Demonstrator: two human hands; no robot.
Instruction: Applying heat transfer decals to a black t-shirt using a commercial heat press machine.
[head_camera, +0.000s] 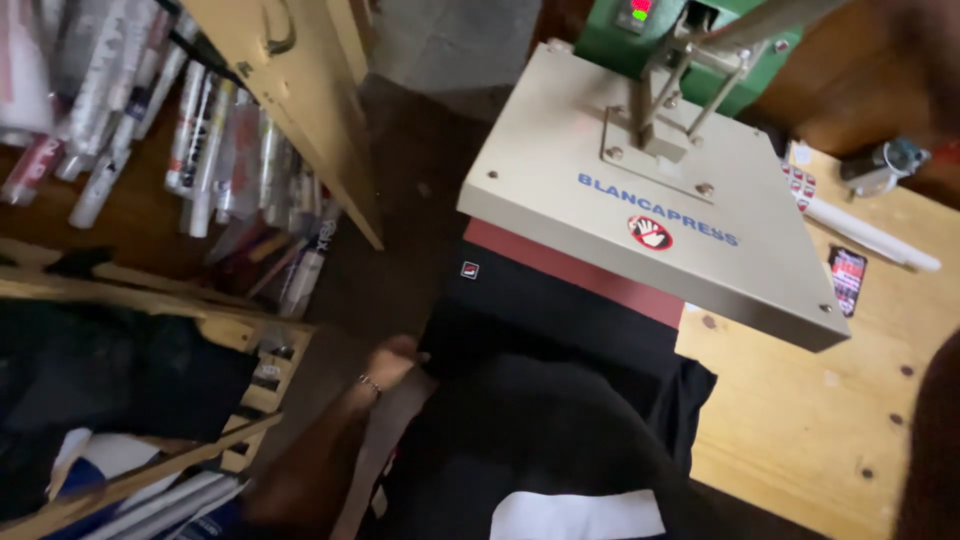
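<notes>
Head view, looking down. A heat press occupies the upper centre of the frame: a flat, square, beige metal upper plate (640, 190) with bolted corners, raised on a green machine body (700, 40) that is cut off by the top edge. Beneath the plate a thin reddish-brown pad (580, 275) shows as a strip. A black fabric garment (550, 400), soft and creased, lies over the lower platen and hangs toward the bottom of the frame; a white rectangular patch (575, 515) on it is cut off below. The left hand (392, 362), blurred, with a thin bracelet at the wrist, touches the garment's left edge; whether it grips cannot be told. The right hand is out of view. The pale wooden desk (800, 420) fills the lower right. Rolled sheets (200, 140) stand in a wooden rack at upper left.
</notes>
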